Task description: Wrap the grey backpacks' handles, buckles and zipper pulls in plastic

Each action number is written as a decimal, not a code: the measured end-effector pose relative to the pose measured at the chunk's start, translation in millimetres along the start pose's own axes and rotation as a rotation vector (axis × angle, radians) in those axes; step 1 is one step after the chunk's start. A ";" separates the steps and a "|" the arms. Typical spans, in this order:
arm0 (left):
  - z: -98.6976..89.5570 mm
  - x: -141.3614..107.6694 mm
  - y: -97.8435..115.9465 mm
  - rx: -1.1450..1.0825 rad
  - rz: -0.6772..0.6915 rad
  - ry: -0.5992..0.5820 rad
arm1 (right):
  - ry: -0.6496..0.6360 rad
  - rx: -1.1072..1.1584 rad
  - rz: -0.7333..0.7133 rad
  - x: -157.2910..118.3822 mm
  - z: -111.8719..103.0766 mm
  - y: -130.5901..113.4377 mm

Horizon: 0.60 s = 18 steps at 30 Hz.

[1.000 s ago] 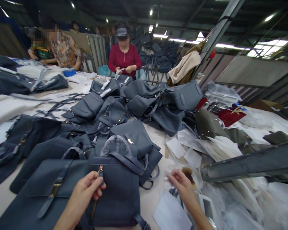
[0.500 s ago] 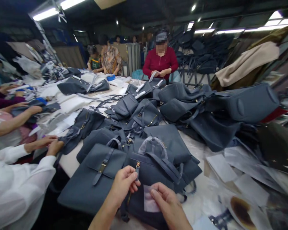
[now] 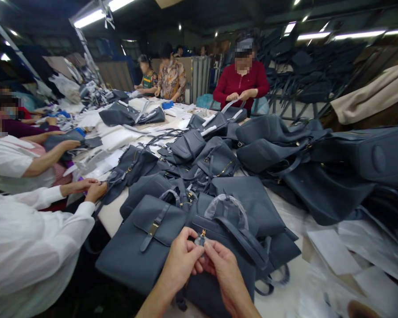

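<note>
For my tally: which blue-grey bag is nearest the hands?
The bag under both hands: left hand and right hand pinch its gold zip pull; the buckled-flap bag beside it isn't held.

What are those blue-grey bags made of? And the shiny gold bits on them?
The slate-blue flap bag looks like leather or imitation leather, with a smooth, soft-sheen surface; the view can't tell which. Its buckle and the zipper pull between the left hand and right hand look like polished gold-coloured metal, because they glint.
</note>
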<state>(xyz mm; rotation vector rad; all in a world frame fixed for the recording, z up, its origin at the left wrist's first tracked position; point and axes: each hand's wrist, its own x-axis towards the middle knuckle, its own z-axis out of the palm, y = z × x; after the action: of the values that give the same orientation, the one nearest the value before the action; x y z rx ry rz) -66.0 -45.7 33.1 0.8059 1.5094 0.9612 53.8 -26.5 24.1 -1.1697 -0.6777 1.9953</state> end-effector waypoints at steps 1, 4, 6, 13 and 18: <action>1.0 -0.3 0.6 -0.007 -0.005 0.009 | 0.001 0.011 0.004 -0.1 1.4 -1.7; 2.3 -0.1 1.6 -0.018 -0.055 0.026 | -0.002 0.004 -0.013 1.6 3.1 -4.5; 0.8 0.5 0.7 -0.012 -0.104 0.020 | -0.017 -0.026 -0.025 2.7 2.6 -3.7; -7.5 0.9 0.0 0.042 -0.096 0.046 | -0.067 -0.064 -0.011 -4.7 -0.6 0.9; -4.4 2.9 0.3 0.090 -0.029 0.093 | -0.104 0.100 0.096 -8.4 -7.2 -1.1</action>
<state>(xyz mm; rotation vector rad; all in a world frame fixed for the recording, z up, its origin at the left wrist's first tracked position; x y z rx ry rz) -70.8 -43.6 32.4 0.8099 1.6502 0.9256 63.3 -31.8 25.9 -1.0636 -0.5756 2.1569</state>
